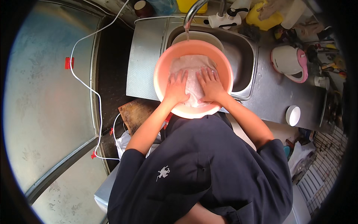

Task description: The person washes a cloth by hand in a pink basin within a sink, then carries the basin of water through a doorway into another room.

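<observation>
A pink plastic basin [165, 65] sits over the near edge of the sink, close against my body. Inside it a wet, pale cloth [193, 62] is spread out, with a little foam on it. My left hand [176, 87] lies palm down on the left part of the cloth, fingers spread. On the right part rests my right hand [209, 85], also flat with its fingers apart. Neither hand is closed around the cloth. The chrome faucet [190, 18] ends just above the basin's far rim, with what looks like a thin stream of water below it.
Behind the basin a whitish tub [208, 37] stands in the stainless steel sink [243, 61]. To the right are a white and pink electric kettle [286, 60] and a white bowl [293, 115]. A wooden board [138, 113] leans at left, near a hanging white cord [84, 82].
</observation>
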A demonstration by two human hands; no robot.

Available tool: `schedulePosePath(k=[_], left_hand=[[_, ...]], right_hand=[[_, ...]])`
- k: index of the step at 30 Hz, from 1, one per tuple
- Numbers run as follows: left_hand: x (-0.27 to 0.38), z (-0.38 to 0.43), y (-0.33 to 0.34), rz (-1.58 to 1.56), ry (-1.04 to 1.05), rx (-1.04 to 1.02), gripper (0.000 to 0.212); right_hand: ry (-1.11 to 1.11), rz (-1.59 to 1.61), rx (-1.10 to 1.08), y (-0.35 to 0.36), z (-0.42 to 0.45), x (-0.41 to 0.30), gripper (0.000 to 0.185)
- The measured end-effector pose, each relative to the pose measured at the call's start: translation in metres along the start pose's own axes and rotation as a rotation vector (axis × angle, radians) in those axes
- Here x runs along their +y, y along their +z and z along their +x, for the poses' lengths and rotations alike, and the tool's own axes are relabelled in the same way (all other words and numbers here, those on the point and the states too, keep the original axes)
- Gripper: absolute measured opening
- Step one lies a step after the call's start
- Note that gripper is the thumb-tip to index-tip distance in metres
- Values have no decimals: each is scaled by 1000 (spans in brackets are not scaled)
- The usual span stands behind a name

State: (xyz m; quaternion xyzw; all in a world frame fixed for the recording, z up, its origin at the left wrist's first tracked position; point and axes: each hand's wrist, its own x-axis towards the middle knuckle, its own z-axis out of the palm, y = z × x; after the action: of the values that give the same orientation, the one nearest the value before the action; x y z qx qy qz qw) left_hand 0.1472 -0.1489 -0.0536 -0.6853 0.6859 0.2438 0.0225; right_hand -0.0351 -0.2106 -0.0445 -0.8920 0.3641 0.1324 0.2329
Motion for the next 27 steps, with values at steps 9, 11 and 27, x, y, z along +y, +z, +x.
schedulePosePath(k=[9,11,27], left_hand=[[-13,27,-13,161,47,-110,130],[-10,31,-13,163,12,-170,133],[-11,46,-17,356,-47,-485,141]], right_hand=[[152,-20,-22,-8,15,-5,135],[159,-50,-18,-9,20,-1,134],[157,-180,-441,-6,31,15,135]])
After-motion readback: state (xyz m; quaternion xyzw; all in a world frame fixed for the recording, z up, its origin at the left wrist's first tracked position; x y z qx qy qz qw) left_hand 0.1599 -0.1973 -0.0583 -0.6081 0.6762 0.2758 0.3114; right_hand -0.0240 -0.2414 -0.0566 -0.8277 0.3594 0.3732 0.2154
